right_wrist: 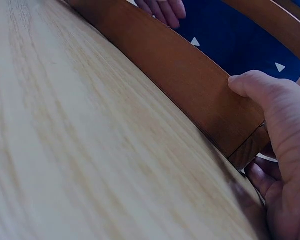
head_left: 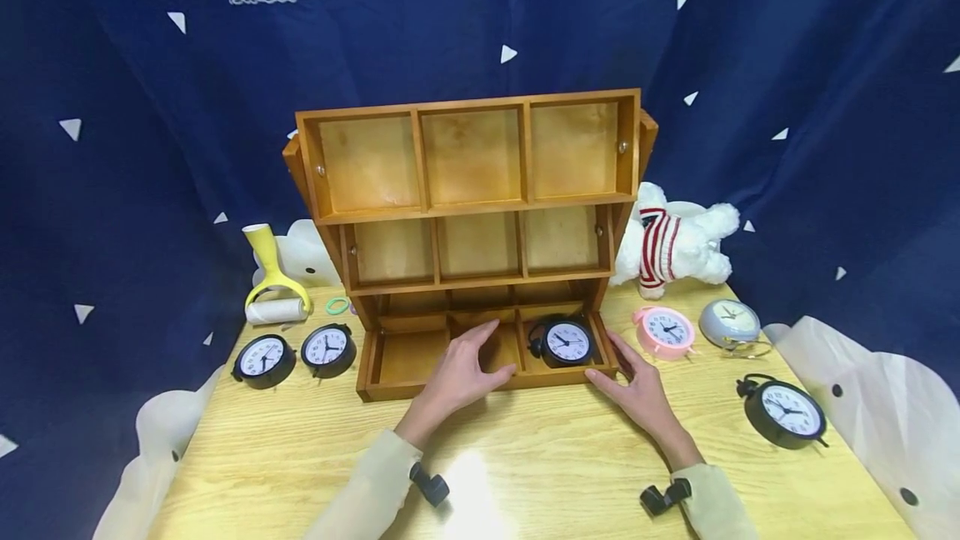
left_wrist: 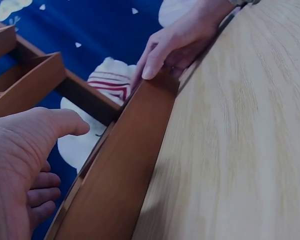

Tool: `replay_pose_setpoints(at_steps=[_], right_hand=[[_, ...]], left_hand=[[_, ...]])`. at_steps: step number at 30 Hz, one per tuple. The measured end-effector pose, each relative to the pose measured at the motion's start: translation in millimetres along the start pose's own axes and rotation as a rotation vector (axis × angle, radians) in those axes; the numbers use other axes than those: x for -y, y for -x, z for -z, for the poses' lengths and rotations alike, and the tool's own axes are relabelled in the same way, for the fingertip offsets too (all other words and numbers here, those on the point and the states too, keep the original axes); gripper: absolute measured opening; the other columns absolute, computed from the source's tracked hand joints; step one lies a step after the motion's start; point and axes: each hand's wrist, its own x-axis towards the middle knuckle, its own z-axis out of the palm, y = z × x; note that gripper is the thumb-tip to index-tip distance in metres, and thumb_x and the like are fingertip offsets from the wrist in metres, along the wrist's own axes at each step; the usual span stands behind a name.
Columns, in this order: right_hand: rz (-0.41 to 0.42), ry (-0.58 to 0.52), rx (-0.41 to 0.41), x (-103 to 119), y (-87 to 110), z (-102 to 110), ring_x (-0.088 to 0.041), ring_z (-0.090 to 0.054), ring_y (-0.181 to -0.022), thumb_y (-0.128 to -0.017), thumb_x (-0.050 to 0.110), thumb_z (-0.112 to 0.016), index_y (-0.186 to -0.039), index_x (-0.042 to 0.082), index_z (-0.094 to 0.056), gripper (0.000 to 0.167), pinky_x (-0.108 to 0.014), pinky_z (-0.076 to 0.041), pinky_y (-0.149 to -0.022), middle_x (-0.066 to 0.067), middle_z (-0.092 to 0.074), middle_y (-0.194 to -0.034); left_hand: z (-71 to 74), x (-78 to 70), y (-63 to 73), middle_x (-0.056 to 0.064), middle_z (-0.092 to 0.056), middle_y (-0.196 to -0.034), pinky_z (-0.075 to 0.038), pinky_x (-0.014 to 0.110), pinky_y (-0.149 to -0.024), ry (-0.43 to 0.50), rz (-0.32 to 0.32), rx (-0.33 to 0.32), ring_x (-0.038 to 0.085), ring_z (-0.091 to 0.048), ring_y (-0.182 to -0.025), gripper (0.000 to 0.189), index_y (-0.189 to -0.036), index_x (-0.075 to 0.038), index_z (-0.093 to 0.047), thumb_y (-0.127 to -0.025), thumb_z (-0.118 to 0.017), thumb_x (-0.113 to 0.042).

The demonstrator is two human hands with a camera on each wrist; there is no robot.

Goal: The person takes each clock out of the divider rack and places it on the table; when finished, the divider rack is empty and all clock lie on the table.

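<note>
A three-tier wooden shelf with square compartments stands in the middle of the table in the head view. One black alarm clock sits face up in the right compartment of its bottom tier. My right hand grips the front right corner of that tier, thumb on the front board and fingers round the side, as the right wrist view shows. Over the bottom tier's middle compartment, my left hand is held with thumb and fingers spread apart and nothing between them. The left wrist view shows it beside the front board.
Left of the shelf are two black clocks, a yellow-handled lint roller and a green ring. On the right lie a pink clock, a grey clock, another black clock and a white plush toy.
</note>
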Motion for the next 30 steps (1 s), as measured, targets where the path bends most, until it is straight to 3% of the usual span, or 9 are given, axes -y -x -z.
replay_pose_setpoints(at_steps=[12, 19, 24, 30], right_hand=[[0.009, -0.017, -0.004, -1, -1.3, -1, -0.042, -0.045, -0.144, -0.09, 0.012, -0.084, -0.158, 0.004, -0.044, 0.08, -0.005, -0.036, -0.104, -0.024, -0.043, -0.161], [0.036, -0.001, -0.006, 24, 0.5, 1, -0.046, -0.048, -0.138, -0.088, 0.007, -0.084, -0.153, -0.006, -0.046, 0.076, -0.008, -0.041, -0.104, -0.031, -0.047, -0.154], [0.028, 0.035, -0.003, 39, 0.6, 2, -0.044, -0.051, -0.136, -0.089, 0.009, -0.084, -0.152, -0.007, -0.047, 0.075, -0.009, -0.043, -0.103, -0.03, -0.049, -0.153], [0.018, 0.032, -0.005, 43, 0.7, 2, -0.044, -0.05, -0.137, -0.089, 0.009, -0.084, -0.153, -0.006, -0.046, 0.076, -0.009, -0.042, -0.103, -0.03, -0.048, -0.154]], left_hand=[[-29.4, -11.3, -26.7, 0.013, -0.056, -0.153, -0.05, 0.043, -0.113, -0.039, -0.062, 0.049, 0.029, -0.055, -0.139, 0.078, -0.153, -0.006, -0.053, -0.088, -0.082, -0.039], [-39.7, -17.6, -43.6, 0.01, -0.06, -0.149, -0.053, 0.042, -0.11, -0.065, -0.083, 0.049, 0.027, -0.06, -0.134, 0.079, -0.152, -0.008, -0.054, -0.086, -0.087, -0.037], [-45.8, -21.0, -55.8, 0.01, -0.058, -0.151, -0.053, 0.041, -0.11, -0.071, -0.102, 0.07, 0.026, -0.058, -0.135, 0.088, -0.154, -0.008, -0.052, -0.083, -0.089, -0.043], [-50.4, -26.3, -70.3, 0.009, -0.061, -0.148, -0.054, 0.038, -0.107, -0.145, -0.148, 0.141, 0.024, -0.061, -0.131, 0.089, -0.152, -0.007, -0.053, -0.083, -0.087, -0.051]])
